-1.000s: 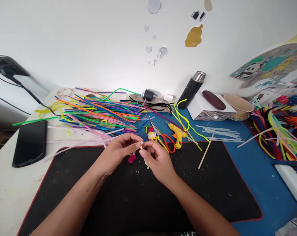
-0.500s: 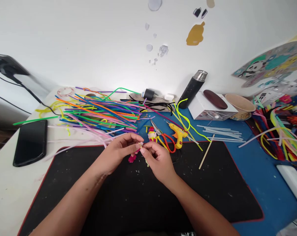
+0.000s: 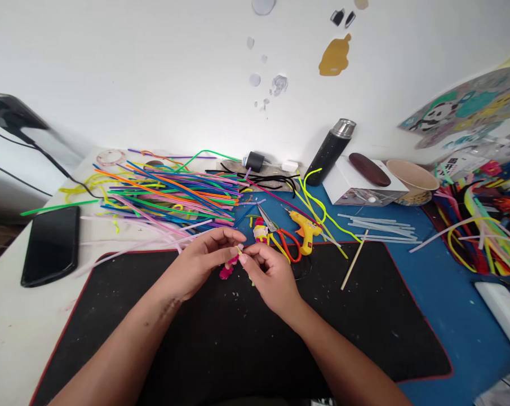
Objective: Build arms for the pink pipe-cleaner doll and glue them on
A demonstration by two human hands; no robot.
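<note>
Over the black mat [image 3: 221, 344] my two hands meet, fingertips almost touching. My left hand [image 3: 199, 259] pinches a small piece made of pipe cleaner, with a magenta part [image 3: 226, 273] hanging below the fingers. My right hand [image 3: 274, 276] is closed at the fingertips on a pale yellow pipe cleaner [image 3: 240, 251] at the same piece. Much of the piece is hidden by the fingers. Just beyond lie a pink-and-yellow pipe cleaner figure [image 3: 260, 231], orange-handled scissors [image 3: 289, 245] and a yellow glue gun [image 3: 307, 230].
A heap of coloured pipe cleaners [image 3: 174, 194] spreads at the back left, near a black phone [image 3: 51, 246]. Glue sticks [image 3: 381, 228] and a thin wooden stick [image 3: 354, 260] lie right. Behind stand a black thermos [image 3: 331, 152], a white box [image 3: 347, 186] and a bowl [image 3: 412, 175].
My hands stay nearly in place, with only small finger movements at the piece. The magenta part between them shows slightly more. The whole view has shifted a little.
</note>
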